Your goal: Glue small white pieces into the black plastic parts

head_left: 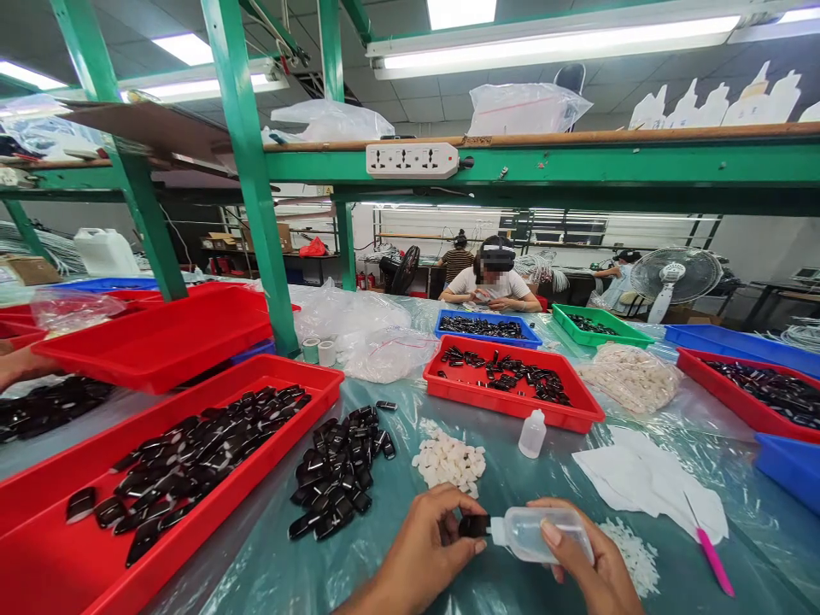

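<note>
Between the thumb and fingers of my left hand [426, 547] is a small black plastic casing [472, 525]. My right hand [593, 551] grips a translucent squeeze bottle [541, 531], tipped on its side. The bottle's white nozzle end meets the casing; whether liquid comes out is too small to tell. Just beyond my hands lies a heap of small off-white pieces [449, 459]. To the left of it is a pile of glossy black casings [346, 470]. Small white bits [631, 555] lie by my right hand, partly hidden behind it.
A small upright bottle [532, 434], a white cloth [647, 478] and a pink-handled pick [714, 559] lie to the right. Red trays [333, 384] [589, 418] of black parts flank the workspace. A green post [256, 188] rises at left. A person [492, 278] sits opposite.
</note>
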Demonstrator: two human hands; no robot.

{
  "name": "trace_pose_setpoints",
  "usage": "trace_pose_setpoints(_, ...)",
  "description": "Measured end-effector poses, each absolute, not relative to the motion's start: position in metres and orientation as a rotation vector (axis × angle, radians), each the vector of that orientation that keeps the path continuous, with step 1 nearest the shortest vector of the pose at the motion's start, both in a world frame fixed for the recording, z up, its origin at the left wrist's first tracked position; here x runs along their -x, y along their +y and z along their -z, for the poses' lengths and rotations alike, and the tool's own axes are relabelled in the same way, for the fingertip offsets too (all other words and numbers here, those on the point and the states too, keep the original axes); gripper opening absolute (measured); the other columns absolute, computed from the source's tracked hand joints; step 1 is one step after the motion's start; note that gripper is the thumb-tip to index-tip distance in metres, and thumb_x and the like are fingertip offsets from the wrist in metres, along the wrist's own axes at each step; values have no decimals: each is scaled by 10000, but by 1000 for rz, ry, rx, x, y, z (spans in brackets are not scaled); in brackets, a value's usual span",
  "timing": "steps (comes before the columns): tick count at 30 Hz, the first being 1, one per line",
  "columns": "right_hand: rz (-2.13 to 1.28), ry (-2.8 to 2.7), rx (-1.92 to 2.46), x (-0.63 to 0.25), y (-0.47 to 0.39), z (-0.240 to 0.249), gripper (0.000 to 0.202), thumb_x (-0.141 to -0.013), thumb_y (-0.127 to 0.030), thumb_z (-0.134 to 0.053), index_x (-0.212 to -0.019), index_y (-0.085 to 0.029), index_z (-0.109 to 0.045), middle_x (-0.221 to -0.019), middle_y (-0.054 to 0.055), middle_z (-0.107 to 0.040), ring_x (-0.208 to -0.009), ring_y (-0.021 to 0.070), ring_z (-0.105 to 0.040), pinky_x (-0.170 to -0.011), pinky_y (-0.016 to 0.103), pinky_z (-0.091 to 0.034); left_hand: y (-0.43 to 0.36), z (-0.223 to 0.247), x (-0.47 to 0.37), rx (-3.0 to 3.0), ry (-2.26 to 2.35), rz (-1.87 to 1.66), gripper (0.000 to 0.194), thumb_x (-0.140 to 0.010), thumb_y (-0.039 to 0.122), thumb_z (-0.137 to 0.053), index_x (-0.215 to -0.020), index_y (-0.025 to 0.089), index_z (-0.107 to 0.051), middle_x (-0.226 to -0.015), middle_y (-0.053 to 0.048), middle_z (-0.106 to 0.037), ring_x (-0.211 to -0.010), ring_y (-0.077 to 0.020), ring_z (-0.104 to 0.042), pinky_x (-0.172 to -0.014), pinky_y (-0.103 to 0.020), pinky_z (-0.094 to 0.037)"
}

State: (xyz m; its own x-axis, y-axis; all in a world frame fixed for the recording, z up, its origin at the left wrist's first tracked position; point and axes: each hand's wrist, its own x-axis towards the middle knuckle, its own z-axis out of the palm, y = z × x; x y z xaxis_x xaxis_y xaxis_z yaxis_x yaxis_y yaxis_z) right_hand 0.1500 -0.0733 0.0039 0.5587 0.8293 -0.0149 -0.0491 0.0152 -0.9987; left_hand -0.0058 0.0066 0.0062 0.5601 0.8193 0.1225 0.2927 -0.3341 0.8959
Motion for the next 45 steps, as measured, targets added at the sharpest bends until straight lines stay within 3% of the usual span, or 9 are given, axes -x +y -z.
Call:
trace_pose_setpoints(4,-712,-760,1388,-146,-76,-9,462,-556,-649,-640,-710,-213,-661,-489,-47,-460,-479,112,-385,-499,210,-372,7,-5,7,-1917,901,-700,202,-645,107,-633,-830,171,-683,-777,-15,-596,-634,-120,-473,-598,-216,-363)
trace_pose_setpoints(12,-612,-835,1418,-147,-76,-1,412,-594,-599,-631,-739,-214,-649,-595,-20,-592,-498,127,-461,-473,216,-357,7,-4,7,-1914,891,-688,210,-641,114,-642,-841,166,-682,-784,-18,-599,-644,-124,-480,-601,-220,-363)
trace_pose_setpoints(20,-774,-714,1253,-155,-71,3,474,-582,-618,-664,-772,-184,-676,-470,-25,-542,-475,136,-460,-481,239,-402,7,1,5,-1720,865,-699,196,-625,125,-658,-817,159,-672,-710,9,-556,-631,-112,-453,-580,-210,-334)
trace_pose_setpoints(24,-834,-496,1132,-162,-65,7,488,-566,-549,-725,-890,-187,-678,-754,15,-691,-554,157,-559,-547,280,-497,8,3,6,-1663,841,-686,214,-629,141,-666,-842,152,-668,-659,22,-513,-619,-110,-449,-570,-210,-329)
trace_pose_setpoints(28,-842,-442,1161,-165,-62,8,487,-571,-505,-733,-945,-199,-666,-908,32,-697,-793,237,-627,-659,323,-525,7,3,6,-1633,828,-676,211,-627,123,-655,-837,148,-664,-650,30,-498,-617,-105,-456,-571,-211,-336)
trace_pose_setpoints(32,-733,-512,1237,-166,-59,10,544,-571,-478,-724,-1028,-205,-613,-1046,52,-677,-1041,286,-561,-808,344,-467,7,5,5,-1603,825,-671,217,-608,122,-669,-824,137,-648,-618,41,-492,-589,-96,-462,-555,-206,-337)
trace_pose_setpoints(36,-519,-735,1366,-174,-53,20,487,-583,-458,-711,-969,-208,-552,-969,59,-675,-1001,270,-573,-847,358,-424,9,7,3,-1447,781,-735,281,-603,251,-711,-832,127,-607,-651,26,-544,-527,-94,-506,-541,-223,-382)
trace_pose_setpoints(41,-528,-929,1564,-189,-46,38,471,-604,-494,-675,-948,-216,-513,-950,76,-683,-996,284,-587,-792,359,-444,16,1,4,-1340,756,-885,432,-602,462,-714,-822,102,-624,-671,-9,-579,-488,-111,-547,-518,-243,-425)
trace_pose_setpoints(45,-100,-1089,1690,-192,-50,41,483,-677,-503,-591,-1041,-192,-530,-1051,127,-625,-1014,326,-548,-816,450,-411,22,-3,6,-1284,774,-992,486,-580,513,-714,-836,104,-656,-719,-38,-626,-482,-110,-546,-497,-236,-418)
